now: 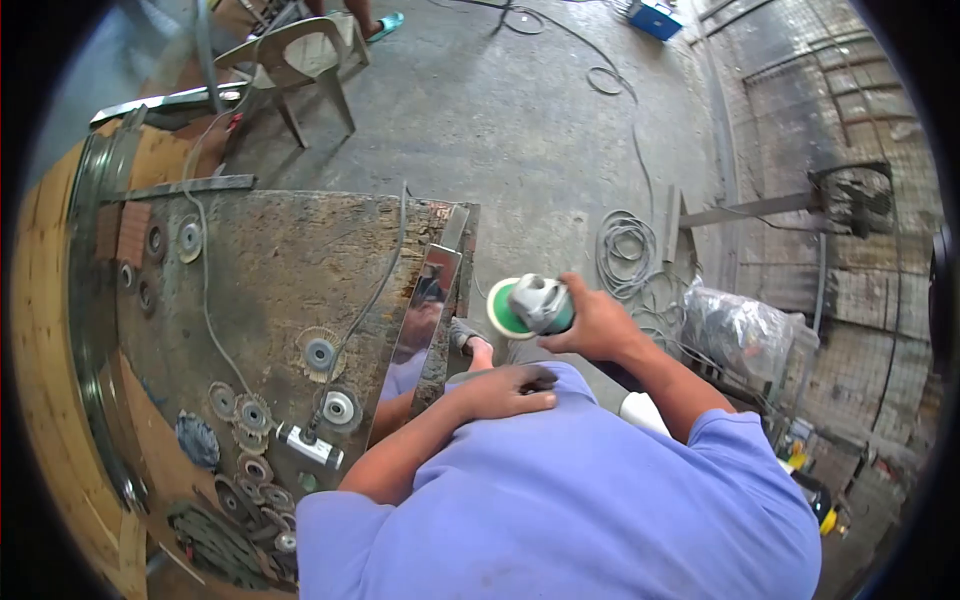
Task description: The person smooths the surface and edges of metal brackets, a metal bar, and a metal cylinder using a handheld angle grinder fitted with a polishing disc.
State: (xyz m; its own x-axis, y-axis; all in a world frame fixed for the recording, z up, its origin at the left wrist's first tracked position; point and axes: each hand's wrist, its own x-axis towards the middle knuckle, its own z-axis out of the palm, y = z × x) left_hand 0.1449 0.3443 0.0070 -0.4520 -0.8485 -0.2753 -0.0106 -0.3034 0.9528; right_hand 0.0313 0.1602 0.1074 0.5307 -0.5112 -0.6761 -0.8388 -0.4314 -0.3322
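My right hand (598, 322) grips an angle grinder (541, 303) by its body, held up over the floor to the right of the workbench. Its round disc (508, 310), green with a pale rim, faces left. My left hand (512, 392) lies against the front of my blue shirt, near my lap. Its fingers are stretched out and look darkened; I see nothing held in them. Beside my left forearm, a shiny mirror-like metal bar (418, 318) lies along the right edge of the workbench (280, 250) and reflects the shirt.
Several abrasive wheels (252, 412) and a second power tool (310, 446) with a cable lie on the bench. A plastic chair (290, 60) stands beyond it, near another person's foot (385, 27). Coiled cable (627, 245) and a plastic-wrapped bundle (740, 330) are at right.
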